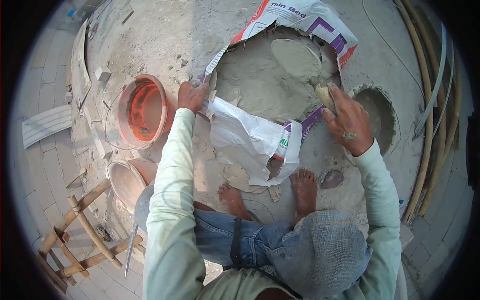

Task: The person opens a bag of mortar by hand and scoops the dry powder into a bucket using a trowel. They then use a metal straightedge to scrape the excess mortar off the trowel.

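Wide head-worn view, close overhead, facing downward

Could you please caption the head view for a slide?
Left hand grips a torn white printed bag; right hand holds a tan-handled grey trowel at the grey powder inside.

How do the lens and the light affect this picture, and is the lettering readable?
Head view: rounded black border, and the poles at right look bowed, likely lens distortion; head view: a brightness edge crosses the upper ground; head view: large lettering on the bag is readable.
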Demonstrator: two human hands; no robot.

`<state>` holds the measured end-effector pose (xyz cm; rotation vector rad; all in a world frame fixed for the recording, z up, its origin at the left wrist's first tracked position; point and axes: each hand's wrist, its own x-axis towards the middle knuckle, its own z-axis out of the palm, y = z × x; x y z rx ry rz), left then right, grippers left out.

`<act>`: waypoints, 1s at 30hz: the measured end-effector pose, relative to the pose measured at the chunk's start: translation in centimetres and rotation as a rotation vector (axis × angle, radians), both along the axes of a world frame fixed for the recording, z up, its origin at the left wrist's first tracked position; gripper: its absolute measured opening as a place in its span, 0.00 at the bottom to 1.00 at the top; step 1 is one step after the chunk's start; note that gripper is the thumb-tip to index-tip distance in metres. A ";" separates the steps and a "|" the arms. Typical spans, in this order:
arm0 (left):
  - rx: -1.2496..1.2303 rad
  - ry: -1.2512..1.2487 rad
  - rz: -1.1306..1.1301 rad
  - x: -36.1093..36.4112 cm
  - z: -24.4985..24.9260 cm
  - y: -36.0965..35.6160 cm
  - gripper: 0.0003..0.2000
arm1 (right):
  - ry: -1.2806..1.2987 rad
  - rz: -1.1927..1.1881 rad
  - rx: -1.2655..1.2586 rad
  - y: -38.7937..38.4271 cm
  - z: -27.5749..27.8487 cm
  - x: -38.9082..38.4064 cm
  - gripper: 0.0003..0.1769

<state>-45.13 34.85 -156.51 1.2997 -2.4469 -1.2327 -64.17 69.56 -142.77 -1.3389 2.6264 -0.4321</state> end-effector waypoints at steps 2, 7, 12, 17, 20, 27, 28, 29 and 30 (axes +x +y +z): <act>-0.010 0.013 0.004 -0.1 0.4 0.3 0.12 | -0.004 0.044 -0.004 -3.2 -3.1 0.0 0.29; -0.041 0.049 -0.003 -0.2 1.6 1.2 0.14 | 0.020 0.071 0.184 -7.9 -9.1 0.5 0.29; -0.044 0.045 0.001 -0.3 2.2 1.5 0.14 | -0.093 0.183 0.225 -8.8 -11.0 1.0 0.31; 0.019 0.020 0.043 -0.1 1.2 0.9 0.13 | -0.208 0.249 0.248 -7.8 -11.7 0.1 0.34; -0.029 0.046 -0.005 0.1 1.0 0.9 0.12 | -0.342 0.311 0.299 -7.1 -10.7 0.4 0.35; 0.039 0.007 0.008 0.1 1.4 1.1 0.13 | -0.655 0.287 0.226 -10.7 -11.1 1.6 0.31; 0.040 0.014 0.018 0.1 1.4 1.2 0.13 | -0.674 0.285 0.169 -11.5 -11.1 1.8 0.30; 0.040 0.020 0.029 0.2 1.4 1.1 0.13 | -0.683 0.288 0.130 -12.3 -11.3 1.8 0.28; 0.033 0.017 0.023 0.2 1.4 1.0 0.13 | -0.685 0.285 0.121 -12.8 -11.4 1.4 0.28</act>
